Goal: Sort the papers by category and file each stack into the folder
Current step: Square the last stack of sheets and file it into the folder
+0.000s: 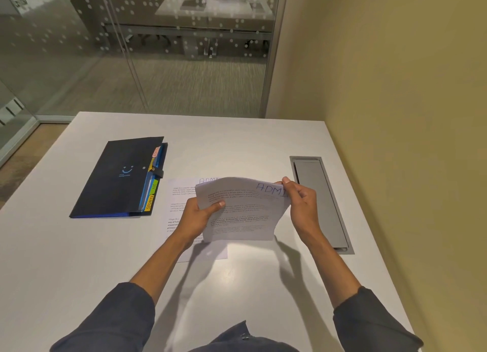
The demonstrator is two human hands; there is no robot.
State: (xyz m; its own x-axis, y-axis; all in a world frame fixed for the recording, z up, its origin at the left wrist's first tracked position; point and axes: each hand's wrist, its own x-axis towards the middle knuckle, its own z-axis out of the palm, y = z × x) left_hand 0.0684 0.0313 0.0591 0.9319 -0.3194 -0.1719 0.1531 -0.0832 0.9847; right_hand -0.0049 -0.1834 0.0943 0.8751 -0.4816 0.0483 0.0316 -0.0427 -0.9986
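Two bare hands hold a thin stack of papers above a white table. At far left a dark folder lies closed and flat, its coloured tabs, two reading "HR" and "SPORTS", along its right edge. Just right of it a printed sheet headed "ADM…" rests on the table, partly under the left hand. That hand pinches the stack at its left edge, thumb on top. The right hand grips the top right corner, fingers curled behind. The stack, marked "ADMI…", bows upward: light, limp and easily creased, so it likely handles best held at both side edges. At far right is a grey cable hatch.
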